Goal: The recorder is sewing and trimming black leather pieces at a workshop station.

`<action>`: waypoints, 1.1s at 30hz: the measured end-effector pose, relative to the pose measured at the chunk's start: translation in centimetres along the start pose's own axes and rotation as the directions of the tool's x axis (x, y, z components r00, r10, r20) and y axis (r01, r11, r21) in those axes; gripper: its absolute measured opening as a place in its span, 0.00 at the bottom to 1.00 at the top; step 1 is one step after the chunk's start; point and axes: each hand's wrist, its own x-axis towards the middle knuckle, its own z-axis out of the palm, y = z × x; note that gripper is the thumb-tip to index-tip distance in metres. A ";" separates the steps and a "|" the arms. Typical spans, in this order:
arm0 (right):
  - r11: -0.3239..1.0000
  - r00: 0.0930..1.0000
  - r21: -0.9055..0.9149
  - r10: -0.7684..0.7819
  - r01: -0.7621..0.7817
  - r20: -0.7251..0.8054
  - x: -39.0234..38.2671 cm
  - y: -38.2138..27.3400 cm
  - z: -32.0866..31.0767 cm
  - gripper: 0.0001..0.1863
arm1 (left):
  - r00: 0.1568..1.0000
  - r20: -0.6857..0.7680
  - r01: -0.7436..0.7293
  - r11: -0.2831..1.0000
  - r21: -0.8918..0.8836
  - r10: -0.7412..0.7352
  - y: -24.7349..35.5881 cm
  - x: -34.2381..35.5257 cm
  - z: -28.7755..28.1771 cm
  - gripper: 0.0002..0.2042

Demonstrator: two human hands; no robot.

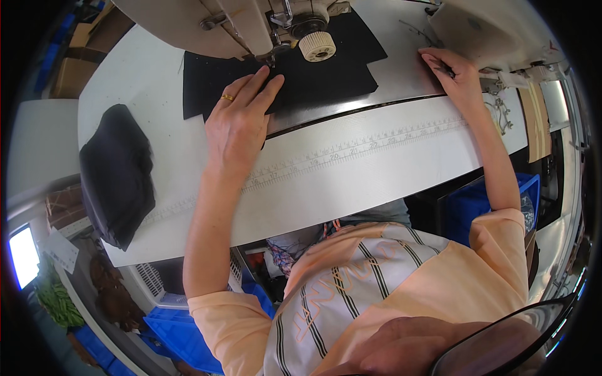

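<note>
A flat black fabric piece (332,72) with a stepped edge lies on the sewing machine bed, partly beneath the presser foot (271,61). My left hand (238,119), a ring on one finger, rests on the fabric with its fingers stretched out just in front of the foot. To the right, beyond the fabric, my right hand (456,74) is closed around a small dark metal tool (445,69). It looks like thread snips, though the fingers cover much of it. The sewing machine head (207,25), with its ribbed white dial (318,47), hangs over the fabric.
A folded black fabric bundle (117,175) sits at the table's left edge. A printed ruler scale (351,152) crosses the white tabletop (401,172). Blue crates (188,335) stand below the table on both sides. Cardboard boxes (75,72) are at the far left.
</note>
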 end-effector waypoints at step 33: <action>0.987 0.997 -0.160 -0.039 0.029 -0.062 0.2 1.7 0.2 0.10 | 0.980 -0.054 0.186 0.980 -0.071 -0.190 9.2 -15.4 -5.7 0.13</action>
